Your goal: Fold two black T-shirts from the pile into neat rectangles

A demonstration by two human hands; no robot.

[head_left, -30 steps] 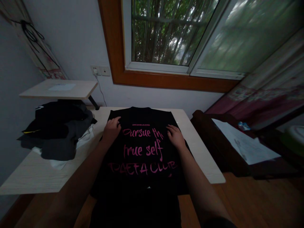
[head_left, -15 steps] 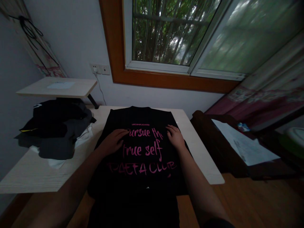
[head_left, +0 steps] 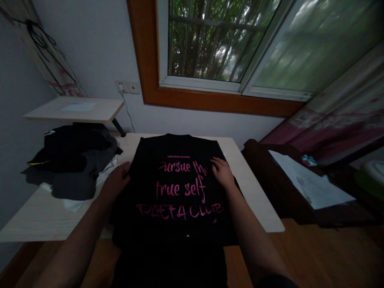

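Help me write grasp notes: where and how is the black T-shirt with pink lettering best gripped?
Probably by its left side edge, pinched from the left: the black T-shirt lies spread flat, so an edge should lift easier than the middle. The left hand is there.

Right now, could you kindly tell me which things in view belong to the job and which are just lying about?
In use:
black shirt with pink lettering
left hand, at its left edge
right hand, on it
pale table beneath

Apparently lying about:
clothes pile, left
paper on raised shelf
white sheet, right side
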